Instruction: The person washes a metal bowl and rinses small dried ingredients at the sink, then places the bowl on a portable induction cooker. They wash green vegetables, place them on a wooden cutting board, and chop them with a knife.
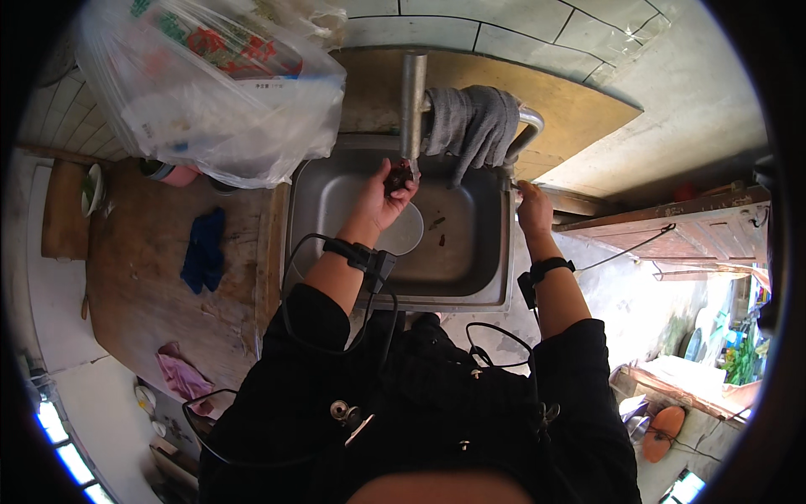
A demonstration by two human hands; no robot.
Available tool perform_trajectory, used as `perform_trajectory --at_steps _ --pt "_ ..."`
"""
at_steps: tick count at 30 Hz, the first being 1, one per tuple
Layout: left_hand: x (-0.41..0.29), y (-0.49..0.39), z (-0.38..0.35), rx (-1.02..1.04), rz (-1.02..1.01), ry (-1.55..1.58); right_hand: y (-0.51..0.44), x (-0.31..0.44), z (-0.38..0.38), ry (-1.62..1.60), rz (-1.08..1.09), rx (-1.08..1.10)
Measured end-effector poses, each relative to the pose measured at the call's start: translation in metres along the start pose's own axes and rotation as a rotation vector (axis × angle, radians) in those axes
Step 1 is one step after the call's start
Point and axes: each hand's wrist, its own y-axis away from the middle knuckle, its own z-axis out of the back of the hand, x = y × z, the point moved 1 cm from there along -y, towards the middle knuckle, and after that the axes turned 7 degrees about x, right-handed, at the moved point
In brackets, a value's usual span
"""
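Note:
My left hand (389, 200) holds a dark reddish-brown item (398, 177) under the mouth of a metal faucet (412, 104), over a stainless steel sink (485, 277); what the item is, I cannot tell. Water seems to run onto it. Below that hand a round, pale bowl (406, 233) sits in the basin, partly hidden by the forearm. Small brown scraps (442, 240) lie on the sink floor. At the sink's right rim, my right hand (534, 200) has its fingers closed on a small handle at the base of the faucet pipe (534, 129). A grey cloth (475, 123) is draped over the pipe.
Left of the sink is a wooden counter (138, 264) with a dark blue cloth (204, 251) and a pink cloth (179, 372). A bulging clear plastic bag (239, 120) stands at the back left. A tiled wall (516, 34) rises behind. Black cables (289, 296) hang by both forearms.

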Motion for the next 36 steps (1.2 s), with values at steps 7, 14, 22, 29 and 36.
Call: perform_trajectory --at_steps 7,14,22,29,36 --pt "0.013 -0.012 -0.014 -0.527 -0.176 -0.302 0.0 -0.001 0.001 0.024 0.029 0.024" --pt "0.0 0.011 0.001 -0.339 0.05 -0.086 0.0 -0.003 -0.002 -0.009 0.028 -0.016" --pt "0.017 -0.002 -0.027 -0.489 -0.081 -0.14 0.002 -0.001 -0.001 -0.049 0.036 -0.035" --pt "0.015 -0.008 -0.051 -0.389 -0.078 -0.149 0.0 -0.002 0.0 0.007 0.053 -0.003" --pt "0.002 -0.012 -0.017 -0.338 0.158 -0.459 -0.001 -0.005 -0.003 0.004 0.038 0.01"
